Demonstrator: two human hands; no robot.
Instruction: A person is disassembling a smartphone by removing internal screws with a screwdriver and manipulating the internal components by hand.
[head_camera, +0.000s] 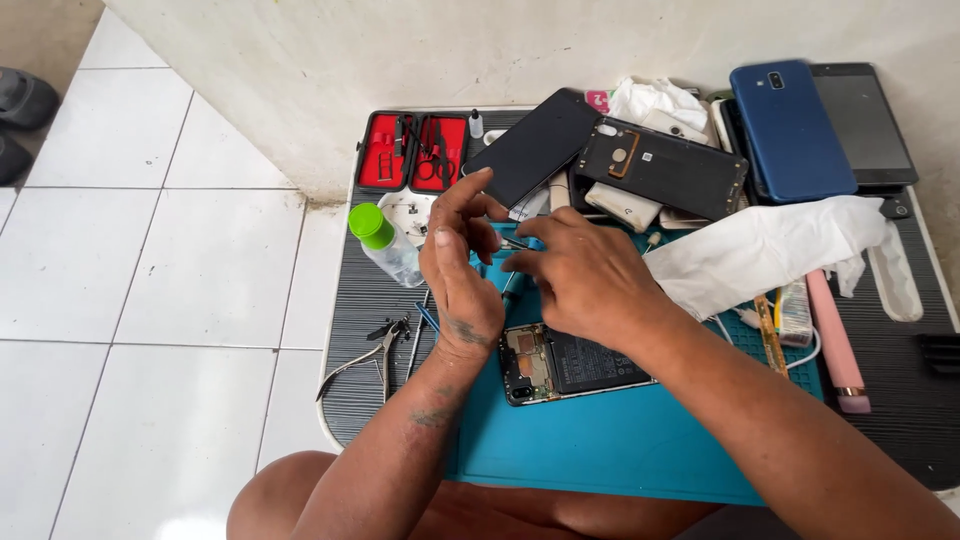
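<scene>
Hands (left hand (458, 262) and right hand (580, 275)) pinch a small blue-tipped tool (520, 243) above the opened phone (570, 363); a slip could gouge its exposed board.

Both hands, left (462, 270) and right (585, 275), meet fingertip to fingertip.

**A low work tray on the white floor**

A dark ribbed tray (890, 400) stands on the white tiled floor (150, 260). On it lies a blue mat (620, 450) at lower centre, with an opened phone (570, 365) on it. At upper left are a red tool case (415, 152) and a green-capped bottle (385, 243); pliers (365, 360) lie left. A blue phone (790, 130) lies at upper right, and a white tissue (770, 245) below it.
</scene>
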